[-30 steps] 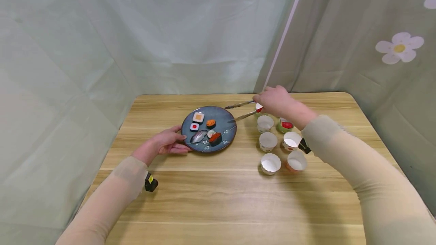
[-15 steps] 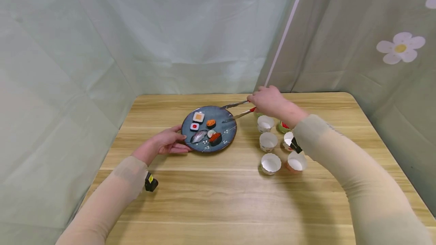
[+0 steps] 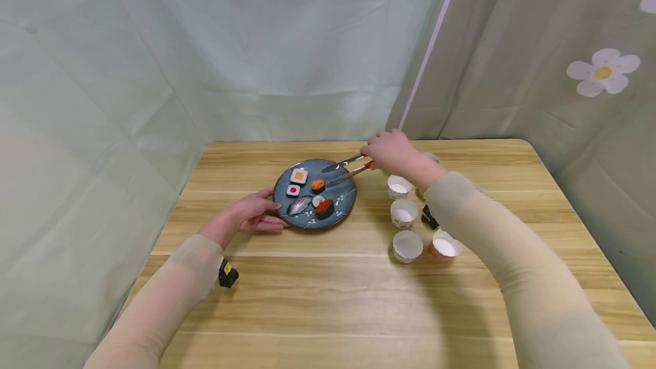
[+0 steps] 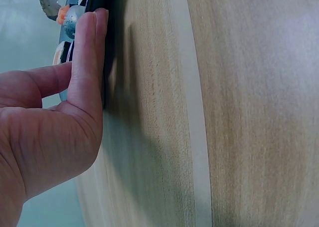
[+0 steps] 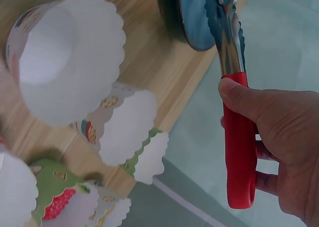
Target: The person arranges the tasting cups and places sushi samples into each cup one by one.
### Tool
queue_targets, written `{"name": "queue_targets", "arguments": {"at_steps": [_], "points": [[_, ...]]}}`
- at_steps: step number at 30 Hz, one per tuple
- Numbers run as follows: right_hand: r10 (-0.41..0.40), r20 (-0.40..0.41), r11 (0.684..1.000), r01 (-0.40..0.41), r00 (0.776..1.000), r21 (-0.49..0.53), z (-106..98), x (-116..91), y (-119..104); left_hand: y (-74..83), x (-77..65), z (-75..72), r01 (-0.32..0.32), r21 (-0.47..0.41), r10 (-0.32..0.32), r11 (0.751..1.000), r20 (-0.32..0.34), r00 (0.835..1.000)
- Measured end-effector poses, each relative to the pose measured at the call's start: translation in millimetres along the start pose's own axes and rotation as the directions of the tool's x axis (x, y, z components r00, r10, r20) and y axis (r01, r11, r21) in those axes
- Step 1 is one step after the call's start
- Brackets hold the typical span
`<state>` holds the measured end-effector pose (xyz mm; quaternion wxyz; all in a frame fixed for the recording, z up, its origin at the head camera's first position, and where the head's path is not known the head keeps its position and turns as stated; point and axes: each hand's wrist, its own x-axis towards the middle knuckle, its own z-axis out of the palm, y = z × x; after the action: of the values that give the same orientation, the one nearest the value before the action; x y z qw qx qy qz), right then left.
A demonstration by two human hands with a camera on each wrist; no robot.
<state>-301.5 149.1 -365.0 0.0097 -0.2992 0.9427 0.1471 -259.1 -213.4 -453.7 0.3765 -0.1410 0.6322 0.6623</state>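
My left hand (image 3: 256, 212) pinches the left rim of a round dark-blue plate (image 3: 344, 203), thumb on top and fingers along its side. Several sushi pieces lie there: an orange-topped one (image 3: 318, 185), one topped with red roe (image 3: 324, 208), a silver fish one (image 3: 299, 205), a square one with an orange centre (image 3: 299, 176), a roll with a red centre (image 3: 292, 190) and a small white roll (image 3: 318, 201). My right hand (image 3: 392, 150) grips metal tongs with red handles (image 5: 239, 147). Their spread tips hang over the plate's right half, beside the orange-topped piece, with nothing between them.
Several scalloped paper cups (image 3: 404, 213) stand in two rows right of the plate, partly hidden by my right arm. A green cup (image 5: 40, 169) holds a red piece (image 5: 59, 204). The wooden table (image 3: 328, 300) meets pale curtains (image 3: 307, 73) at its back.
My right hand has moved left with the tongs, from over the back cups toward the plate, and the tips now reach closer to the orange-topped piece. My left hand and the plate stay put.
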Motion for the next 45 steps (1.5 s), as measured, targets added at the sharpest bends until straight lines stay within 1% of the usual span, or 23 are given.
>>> {"name": "queue_targets", "arguments": {"at_steps": [10,16,22,29,33,40,45], "points": [[-0.026,0.003,1.0,0.026,1.0,0.014,1,10,-9,0.5,1.6,0.5,0.003,-0.001,-0.003,1.0,-0.002,1.0],[-0.036,0.006,0.999,0.036,0.999,0.007,0,13,-12,1.1,1.7,2.1,0.005,0.003,-0.005,1.0,-0.01,1.0],[-0.037,0.01,0.999,0.037,0.999,0.014,-2,14,-15,0.9,1.6,1.8,0.005,0.011,-0.005,1.0,0.0,1.0],[-0.036,0.031,0.999,0.036,0.999,-0.006,0,15,-17,1.1,2.4,1.6,0.007,0.004,-0.007,1.0,0.0,1.0],[-0.037,0.035,0.999,0.038,0.999,-0.013,0,15,-17,1.3,2.6,1.7,0.008,0.001,-0.008,1.0,0.005,1.0],[-0.031,0.019,0.999,0.031,0.999,-0.016,-1,12,-12,0.7,2.4,1.6,0.014,0.0,-0.014,1.0,-0.011,1.0],[-0.029,0.004,0.999,0.029,1.0,-0.021,-5,6,-6,-0.1,2.5,1.2,0.004,0.003,-0.004,1.0,0.003,1.0]]}}
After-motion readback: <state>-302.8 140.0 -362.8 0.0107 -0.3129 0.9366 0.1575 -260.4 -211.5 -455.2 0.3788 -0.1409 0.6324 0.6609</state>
